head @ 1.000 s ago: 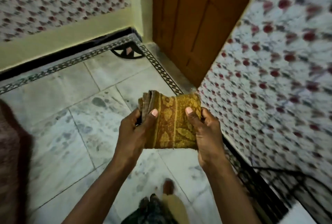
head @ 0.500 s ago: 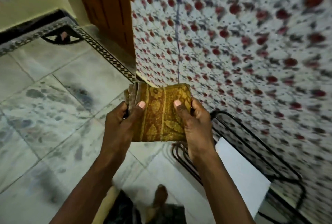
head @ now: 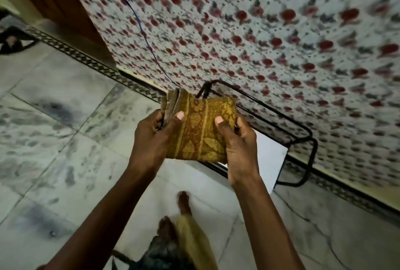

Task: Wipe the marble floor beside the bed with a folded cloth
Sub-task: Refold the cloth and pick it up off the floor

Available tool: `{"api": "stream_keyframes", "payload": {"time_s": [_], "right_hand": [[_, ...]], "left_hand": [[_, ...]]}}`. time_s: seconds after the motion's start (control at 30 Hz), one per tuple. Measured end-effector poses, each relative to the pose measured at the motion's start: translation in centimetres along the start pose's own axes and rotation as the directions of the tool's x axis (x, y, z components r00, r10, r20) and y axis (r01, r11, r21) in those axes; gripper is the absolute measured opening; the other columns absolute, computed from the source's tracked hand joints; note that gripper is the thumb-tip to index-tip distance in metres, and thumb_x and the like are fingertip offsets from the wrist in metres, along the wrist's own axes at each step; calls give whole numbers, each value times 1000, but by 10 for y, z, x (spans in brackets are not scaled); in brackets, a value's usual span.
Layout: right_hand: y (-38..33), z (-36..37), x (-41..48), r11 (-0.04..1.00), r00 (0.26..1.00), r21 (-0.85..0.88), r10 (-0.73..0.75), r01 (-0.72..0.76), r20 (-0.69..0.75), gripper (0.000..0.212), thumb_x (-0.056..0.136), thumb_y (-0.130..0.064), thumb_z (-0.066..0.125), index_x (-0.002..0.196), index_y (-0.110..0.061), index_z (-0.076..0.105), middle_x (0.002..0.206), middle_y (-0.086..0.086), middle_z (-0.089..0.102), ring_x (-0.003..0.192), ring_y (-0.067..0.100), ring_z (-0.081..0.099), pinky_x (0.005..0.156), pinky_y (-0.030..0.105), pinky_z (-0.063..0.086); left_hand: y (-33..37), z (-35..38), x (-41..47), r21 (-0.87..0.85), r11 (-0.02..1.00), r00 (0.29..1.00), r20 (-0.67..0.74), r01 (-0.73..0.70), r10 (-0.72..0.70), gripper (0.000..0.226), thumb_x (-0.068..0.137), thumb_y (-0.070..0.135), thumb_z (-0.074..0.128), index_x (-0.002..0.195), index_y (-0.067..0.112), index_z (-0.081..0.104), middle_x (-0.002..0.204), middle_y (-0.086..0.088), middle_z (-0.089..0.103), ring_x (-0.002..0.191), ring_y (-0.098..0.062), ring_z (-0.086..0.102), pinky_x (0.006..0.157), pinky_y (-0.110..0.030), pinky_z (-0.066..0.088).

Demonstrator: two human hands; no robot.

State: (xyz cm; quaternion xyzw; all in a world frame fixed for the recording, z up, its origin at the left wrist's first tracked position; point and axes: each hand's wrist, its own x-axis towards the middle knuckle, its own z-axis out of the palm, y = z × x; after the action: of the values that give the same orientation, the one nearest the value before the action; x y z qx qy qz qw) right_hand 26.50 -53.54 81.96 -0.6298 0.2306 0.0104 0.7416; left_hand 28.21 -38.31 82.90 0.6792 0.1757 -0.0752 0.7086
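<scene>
A folded cloth (head: 200, 128), mustard and patterned, is held in the air above the marble floor (head: 56, 122). It looks soft, light and thick; its side edges suit gripping. The left hand (head: 151, 137) and right hand (head: 238, 142) pinch opposite edges, thumbs on top, forearms reaching forward.

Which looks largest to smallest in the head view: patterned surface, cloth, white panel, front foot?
1. Patterned surface.
2. Cloth, though it is nearest the camera.
3. White panel, partly hidden behind the right hand.
4. Front foot.
</scene>
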Motion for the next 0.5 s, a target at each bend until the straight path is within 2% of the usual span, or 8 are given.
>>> {"api": "stream_keyframes", "payload": {"time_s": [0.17, 0.3, 0.4, 0.5], "right_hand": [[36, -85, 0, 998, 992, 25, 52, -50, -113, 18, 86, -27, 67, 92, -11, 62, 102, 19, 68, 99, 38, 64, 81, 49, 57], [65, -151, 19, 995, 976, 50, 92, -84, -200, 12, 90, -21, 65, 90, -9, 61, 92, 11, 67, 87, 26, 65, 74, 42, 58], [87, -194, 43, 992, 966, 48, 127, -120, -225, 8, 91, -17, 62, 84, -16, 60, 88, 7, 66, 85, 23, 65, 73, 44, 57], [128, -252, 84, 988, 957, -47, 128, -145, -259, 5, 93, -16, 60, 88, -16, 59, 91, 6, 65, 87, 21, 64, 78, 40, 56]], "left_hand": [[-50, 70, -17, 74, 996, 992, 116, 50, -58, 19, 90, 21, 66, 103, 8, 70, 88, -8, 76, 78, -21, 74, 63, -29, 59], [-96, 130, -10, 170, 984, 972, 218, 51, -88, 18, 91, 19, 64, 105, 10, 68, 89, -3, 74, 78, -15, 73, 60, -22, 55], [-133, 170, 9, 244, 968, 960, 250, 67, -130, 24, 90, 28, 66, 104, 8, 67, 96, -10, 72, 88, -26, 71, 66, -35, 59], [-190, 227, 30, 316, 947, 952, 270, 55, -146, 43, 79, 48, 68, 99, 10, 68, 97, -13, 72, 91, -32, 70, 75, -50, 59]]}}
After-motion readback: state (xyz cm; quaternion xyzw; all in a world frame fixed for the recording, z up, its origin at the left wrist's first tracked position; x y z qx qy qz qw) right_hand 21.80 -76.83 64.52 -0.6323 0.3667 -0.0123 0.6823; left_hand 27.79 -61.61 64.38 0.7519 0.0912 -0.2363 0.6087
